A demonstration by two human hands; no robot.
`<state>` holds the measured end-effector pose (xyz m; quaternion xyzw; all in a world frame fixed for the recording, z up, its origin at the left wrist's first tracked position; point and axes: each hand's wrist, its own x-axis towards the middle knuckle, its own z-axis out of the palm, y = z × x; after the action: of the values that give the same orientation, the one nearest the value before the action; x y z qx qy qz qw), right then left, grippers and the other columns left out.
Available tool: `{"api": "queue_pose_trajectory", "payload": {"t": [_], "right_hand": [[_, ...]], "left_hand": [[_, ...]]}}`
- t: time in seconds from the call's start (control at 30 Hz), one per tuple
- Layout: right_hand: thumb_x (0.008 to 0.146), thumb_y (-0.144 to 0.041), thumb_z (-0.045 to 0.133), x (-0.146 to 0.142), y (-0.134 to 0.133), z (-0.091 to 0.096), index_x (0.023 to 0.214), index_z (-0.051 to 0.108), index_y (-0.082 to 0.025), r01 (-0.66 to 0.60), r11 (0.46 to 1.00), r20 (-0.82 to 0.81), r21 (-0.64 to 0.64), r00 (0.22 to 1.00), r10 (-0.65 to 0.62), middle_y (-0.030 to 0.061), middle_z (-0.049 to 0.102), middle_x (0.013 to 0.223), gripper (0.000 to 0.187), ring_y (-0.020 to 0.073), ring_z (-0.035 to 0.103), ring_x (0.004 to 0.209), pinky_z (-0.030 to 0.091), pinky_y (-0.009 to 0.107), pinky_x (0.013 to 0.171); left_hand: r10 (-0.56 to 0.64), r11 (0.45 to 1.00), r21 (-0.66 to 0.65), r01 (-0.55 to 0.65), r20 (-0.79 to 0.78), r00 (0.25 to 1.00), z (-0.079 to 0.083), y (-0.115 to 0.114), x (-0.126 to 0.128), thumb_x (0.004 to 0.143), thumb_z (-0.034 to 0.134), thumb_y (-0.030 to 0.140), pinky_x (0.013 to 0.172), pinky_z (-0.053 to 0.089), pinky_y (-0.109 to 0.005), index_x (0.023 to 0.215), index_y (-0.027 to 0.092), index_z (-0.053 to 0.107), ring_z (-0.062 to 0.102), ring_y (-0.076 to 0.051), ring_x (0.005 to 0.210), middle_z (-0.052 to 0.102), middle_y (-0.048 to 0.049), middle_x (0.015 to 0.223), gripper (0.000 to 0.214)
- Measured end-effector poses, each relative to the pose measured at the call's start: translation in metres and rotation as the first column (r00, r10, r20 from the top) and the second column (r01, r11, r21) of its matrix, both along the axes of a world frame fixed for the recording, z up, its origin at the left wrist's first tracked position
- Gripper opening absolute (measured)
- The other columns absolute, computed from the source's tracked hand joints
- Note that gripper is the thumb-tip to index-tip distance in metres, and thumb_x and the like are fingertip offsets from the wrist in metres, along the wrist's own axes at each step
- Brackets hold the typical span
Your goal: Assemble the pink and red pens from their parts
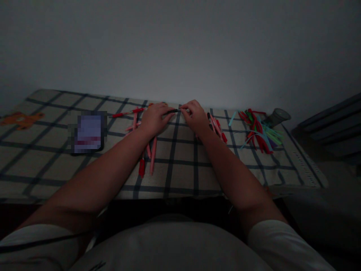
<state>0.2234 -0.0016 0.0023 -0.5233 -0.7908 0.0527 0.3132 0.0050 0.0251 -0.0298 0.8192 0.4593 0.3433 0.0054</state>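
Observation:
Above the far middle of the table, my left hand (pixel 154 119) is closed on a thin black pen (pixel 172 111), held level between thumb and fingers. My right hand (pixel 196 117) pinches at the pen's right end; whether a separate small part sits in those fingers is too small to tell. Beneath and beside my left hand lie several pink and red pens, among them a pink one (pixel 153 156) and a red-ended one (pixel 141 167). Another red pen (pixel 125 112) rests to the left. More pink, red and black pens (pixel 216 126) are partly hidden behind my right wrist.
A checked cloth (pixel 183 177) covers the table. On the left are a blurred-out phone (pixel 88 131) and an orange cutout shape (pixel 22 119). Coloured strips (pixel 259 131) lie on the right against a tipped clear cup (pixel 278 116). A wall (pixel 180 49) stands behind.

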Motion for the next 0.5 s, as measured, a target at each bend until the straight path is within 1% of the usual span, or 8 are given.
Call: {"api": "queue_pose_trajectory", "payload": {"t": [0.2,0.4,0.5], "right_hand": [[0.115,-0.023,0.048,0.005,0.005,-0.001,0.129,0.081,-0.019,-0.001,1.000,0.062,0.013,0.998,0.000,0.0163,0.074,0.132,0.037,0.0284,0.066,0.130,0.050,0.038,0.116],[0.113,-0.022,0.047,0.010,0.007,0.002,0.126,0.081,-0.018,0.027,0.999,0.027,0.037,0.999,-0.028,0.0169,0.075,0.131,0.036,0.0293,0.065,0.131,0.047,0.041,0.119],[0.112,-0.023,0.048,0.014,0.008,0.004,0.123,0.081,-0.018,0.069,0.997,0.013,0.020,0.998,-0.069,0.0172,0.075,0.130,0.035,0.0306,0.065,0.128,0.048,0.042,0.118]], "left_hand": [[0.032,0.998,-0.046,-0.033,-0.017,0.999,0.004,-0.005,0.002,0.111,0.067,0.035,0.119,0.056,-0.045,0.136,0.030,0.088,0.075,-0.031,0.135,0.085,-0.0098,0.134,0.033],[0.044,0.999,-0.031,-0.043,0.048,0.998,0.002,-0.003,0.002,0.108,0.069,0.034,0.120,0.058,-0.050,0.134,0.030,0.089,0.076,-0.032,0.133,0.086,-0.0091,0.135,0.033],[0.052,0.998,-0.028,-0.050,0.068,0.996,0.001,-0.002,0.002,0.107,0.069,0.034,0.122,0.057,-0.051,0.134,0.030,0.089,0.075,-0.032,0.135,0.086,-0.0088,0.138,0.033]]}}
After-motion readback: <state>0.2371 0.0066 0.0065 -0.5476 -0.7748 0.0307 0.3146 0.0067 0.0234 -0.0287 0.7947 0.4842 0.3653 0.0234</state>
